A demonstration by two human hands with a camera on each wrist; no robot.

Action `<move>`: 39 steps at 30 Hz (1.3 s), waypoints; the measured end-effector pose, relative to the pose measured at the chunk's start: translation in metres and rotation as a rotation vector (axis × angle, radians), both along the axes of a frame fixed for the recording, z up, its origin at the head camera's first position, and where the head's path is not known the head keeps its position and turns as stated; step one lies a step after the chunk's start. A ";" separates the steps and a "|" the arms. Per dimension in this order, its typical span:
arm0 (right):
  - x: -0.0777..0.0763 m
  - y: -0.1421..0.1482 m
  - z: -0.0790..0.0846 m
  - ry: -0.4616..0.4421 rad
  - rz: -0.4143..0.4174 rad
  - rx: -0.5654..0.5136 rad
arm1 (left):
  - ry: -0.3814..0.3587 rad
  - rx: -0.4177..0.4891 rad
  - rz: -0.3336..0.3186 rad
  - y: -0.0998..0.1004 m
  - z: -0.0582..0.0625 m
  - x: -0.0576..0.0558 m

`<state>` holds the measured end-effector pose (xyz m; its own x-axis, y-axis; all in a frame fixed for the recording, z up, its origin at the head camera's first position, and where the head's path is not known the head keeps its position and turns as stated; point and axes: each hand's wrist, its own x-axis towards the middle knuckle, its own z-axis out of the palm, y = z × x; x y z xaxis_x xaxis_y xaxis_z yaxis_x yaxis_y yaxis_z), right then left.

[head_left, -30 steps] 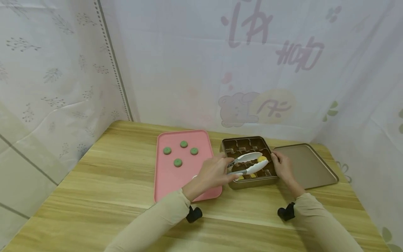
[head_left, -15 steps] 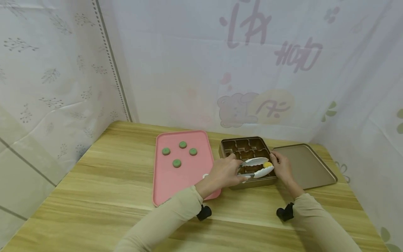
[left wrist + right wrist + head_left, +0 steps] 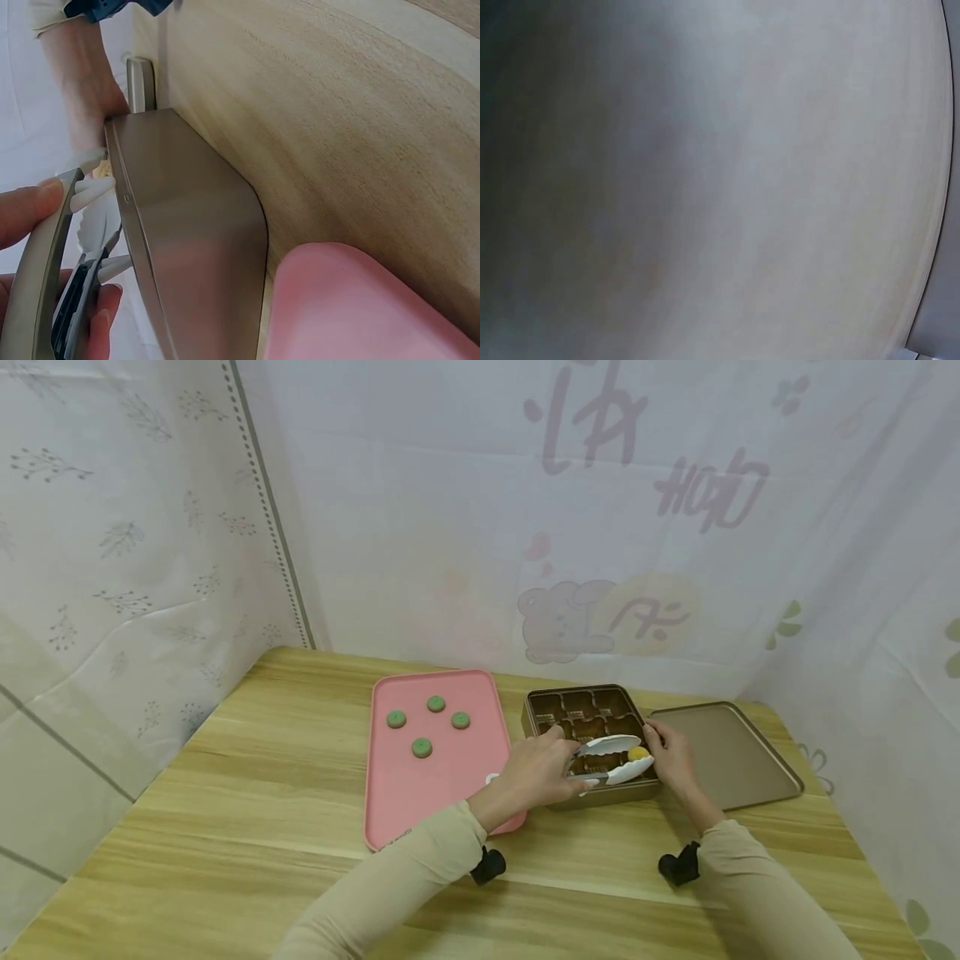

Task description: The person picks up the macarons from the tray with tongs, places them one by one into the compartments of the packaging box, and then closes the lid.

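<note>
My left hand (image 3: 536, 770) grips a pair of tongs (image 3: 611, 746) with white scalloped tips, held over the near right part of a brown metal box (image 3: 600, 795). A round yellow cookie (image 3: 638, 753) sits between the tips. In the left wrist view, thumb and fingers press the metal arms of the tongs (image 3: 45, 262) from both sides. Inside the box is a dark divided insert (image 3: 577, 703); my left hand and the tongs hide its near compartments. My right hand (image 3: 672, 760) grips the box's right rim, thumb on top. The right wrist view is mostly blurred.
Left of the box lies a pink tray (image 3: 442, 793) bearing several round green cookies (image 3: 422, 747). A flat brown lid (image 3: 731, 756) lies to the right, near the right hand. Behind the wooden table (image 3: 300, 777) hangs a patterned cloth (image 3: 420, 527).
My left hand has moved right and slightly nearer, carrying the tongs and yellow cookie to the box's right side. Over the last half second little has moved. My right hand stays on the rim.
</note>
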<state>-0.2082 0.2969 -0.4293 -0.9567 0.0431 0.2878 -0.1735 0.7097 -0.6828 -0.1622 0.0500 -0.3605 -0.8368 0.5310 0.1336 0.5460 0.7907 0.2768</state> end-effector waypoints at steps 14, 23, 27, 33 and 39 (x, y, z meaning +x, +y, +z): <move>0.001 0.002 -0.003 0.008 0.006 0.002 | 0.021 0.004 -0.002 -0.004 -0.002 0.003; -0.002 0.002 -0.004 0.050 -0.017 0.013 | -0.056 0.162 0.018 -0.037 0.004 0.017; -0.002 0.002 -0.003 0.037 -0.015 0.016 | -0.038 0.223 0.047 -0.067 0.005 0.024; 0.000 0.002 -0.002 0.008 -0.002 0.024 | 0.016 0.247 0.148 -0.117 -0.001 0.035; 0.001 0.001 0.000 -0.007 -0.002 0.025 | -0.004 0.243 0.256 -0.165 -0.012 0.047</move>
<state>-0.2072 0.2983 -0.4294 -0.9585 0.0376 0.2825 -0.1677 0.7269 -0.6659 -0.1148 -0.1148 -0.3730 -0.9395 0.2566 0.2269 0.3368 0.8129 0.4751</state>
